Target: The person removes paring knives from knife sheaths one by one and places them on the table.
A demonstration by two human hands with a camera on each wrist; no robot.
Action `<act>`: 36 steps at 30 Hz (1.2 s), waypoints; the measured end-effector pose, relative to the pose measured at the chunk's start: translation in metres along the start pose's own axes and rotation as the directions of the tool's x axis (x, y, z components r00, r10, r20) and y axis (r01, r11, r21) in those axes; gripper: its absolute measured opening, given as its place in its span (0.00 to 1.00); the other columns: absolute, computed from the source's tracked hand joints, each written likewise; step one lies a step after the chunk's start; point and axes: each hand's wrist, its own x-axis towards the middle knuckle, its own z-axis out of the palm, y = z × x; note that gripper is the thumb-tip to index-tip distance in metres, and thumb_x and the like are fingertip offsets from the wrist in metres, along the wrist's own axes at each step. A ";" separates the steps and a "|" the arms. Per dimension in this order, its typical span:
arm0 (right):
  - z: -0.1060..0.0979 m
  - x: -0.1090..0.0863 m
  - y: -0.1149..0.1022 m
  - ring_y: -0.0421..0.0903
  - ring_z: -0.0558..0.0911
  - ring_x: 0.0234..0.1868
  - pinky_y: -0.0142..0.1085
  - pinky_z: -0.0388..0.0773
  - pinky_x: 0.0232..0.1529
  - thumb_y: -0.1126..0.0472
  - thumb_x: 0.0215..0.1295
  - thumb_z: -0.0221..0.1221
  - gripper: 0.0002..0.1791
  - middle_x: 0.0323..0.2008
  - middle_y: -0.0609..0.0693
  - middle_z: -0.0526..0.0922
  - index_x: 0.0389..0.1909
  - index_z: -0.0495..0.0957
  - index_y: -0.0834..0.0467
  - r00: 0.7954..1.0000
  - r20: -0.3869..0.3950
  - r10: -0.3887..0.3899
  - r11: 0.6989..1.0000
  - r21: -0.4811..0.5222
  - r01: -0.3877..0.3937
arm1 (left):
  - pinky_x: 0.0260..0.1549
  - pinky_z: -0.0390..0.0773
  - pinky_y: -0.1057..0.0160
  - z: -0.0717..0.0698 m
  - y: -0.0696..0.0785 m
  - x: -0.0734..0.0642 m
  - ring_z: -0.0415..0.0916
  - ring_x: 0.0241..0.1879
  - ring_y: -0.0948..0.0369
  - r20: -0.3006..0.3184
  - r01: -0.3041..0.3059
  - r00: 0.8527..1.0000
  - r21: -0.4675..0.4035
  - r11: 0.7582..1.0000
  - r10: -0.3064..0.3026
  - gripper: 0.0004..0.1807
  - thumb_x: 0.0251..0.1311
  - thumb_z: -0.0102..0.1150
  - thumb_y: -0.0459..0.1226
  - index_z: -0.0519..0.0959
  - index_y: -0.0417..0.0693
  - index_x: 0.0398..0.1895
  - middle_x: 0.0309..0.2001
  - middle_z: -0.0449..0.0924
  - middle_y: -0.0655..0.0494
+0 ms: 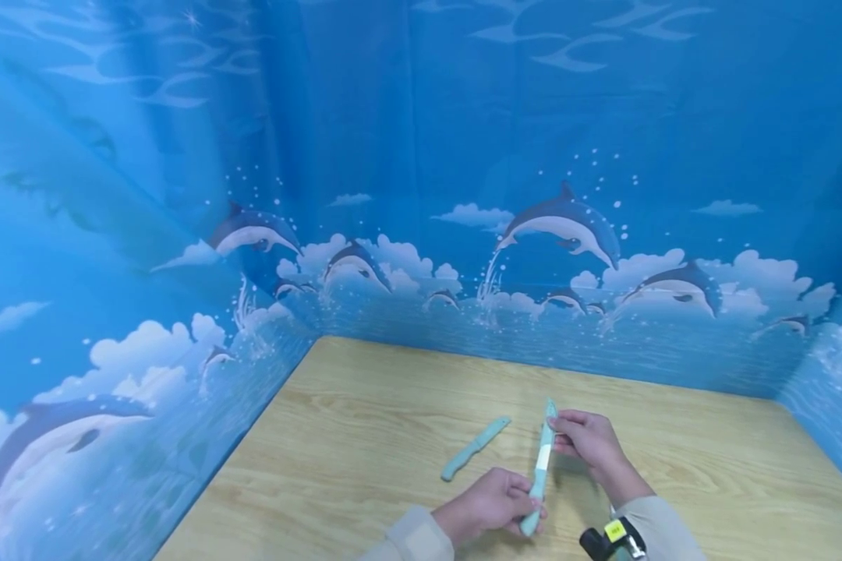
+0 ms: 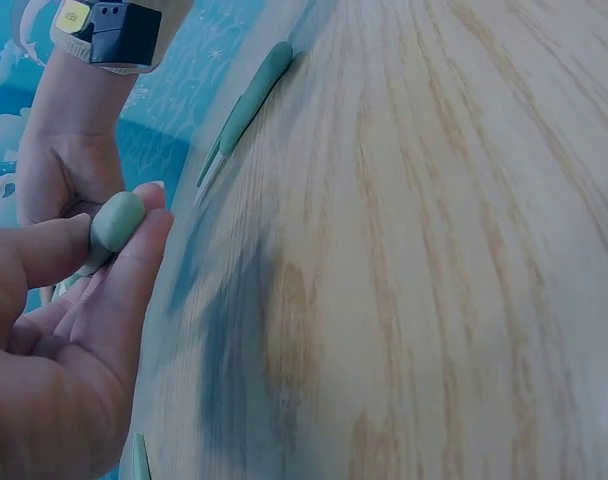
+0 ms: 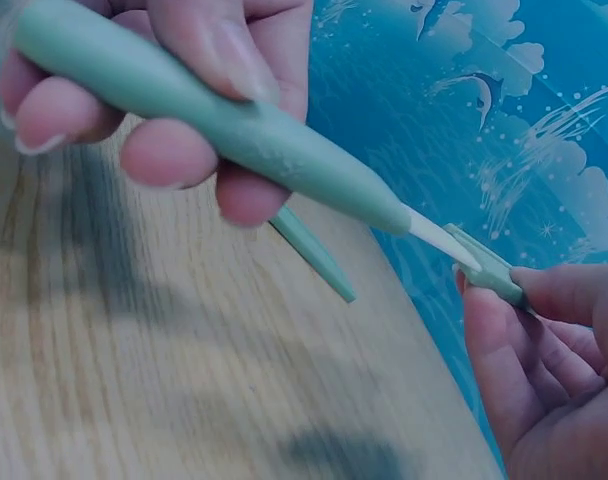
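Over the wood-grained tabletop (image 1: 365, 413), a slim white-bladed, mint-green-handled knife (image 1: 538, 485) is held handle-end by the left grip (image 1: 489, 500); beyond its blade (image 1: 543, 458), roughly in line, a narrow mint-green sheath (image 1: 550, 411) is pinched by the right grip (image 1: 591, 442).

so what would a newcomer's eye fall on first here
Likely the bright blue dolphin backdrop behind the wooden table. Next, the green knife, its handle in the left grip and its cover in the right grip. Another green knife lies on the table, left of it.
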 end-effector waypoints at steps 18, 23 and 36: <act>-0.009 0.001 0.002 0.39 0.81 0.29 0.31 0.86 0.36 0.64 0.68 0.58 0.28 0.31 0.49 0.81 0.62 0.62 0.76 1.000 0.001 0.001 1.000 0.000 -0.001 | 0.32 0.87 0.60 0.001 0.002 -0.002 0.85 0.32 0.49 0.027 0.019 0.999 0.017 1.000 -0.020 0.08 0.62 0.57 0.26 0.79 0.34 0.43 0.31 0.85 0.44; -0.009 0.000 0.002 0.38 0.81 0.29 0.31 0.86 0.36 0.65 0.68 0.57 0.27 0.31 0.49 0.81 0.62 0.63 0.75 1.000 0.000 0.001 1.000 -0.004 -0.001 | 0.32 0.87 0.59 0.002 0.001 0.000 0.85 0.33 0.49 0.032 0.030 0.999 0.011 1.000 -0.030 0.08 0.62 0.57 0.26 0.78 0.34 0.43 0.32 0.85 0.44; -0.009 0.002 0.005 0.39 0.81 0.29 0.31 0.86 0.36 0.65 0.69 0.56 0.26 0.31 0.49 0.82 0.61 0.64 0.76 1.000 -0.006 -0.005 1.000 -0.012 0.005 | 0.31 0.87 0.59 0.003 -0.003 0.002 0.85 0.32 0.49 0.039 0.032 0.999 0.004 0.999 -0.032 0.06 0.62 0.57 0.26 0.78 0.35 0.41 0.31 0.85 0.45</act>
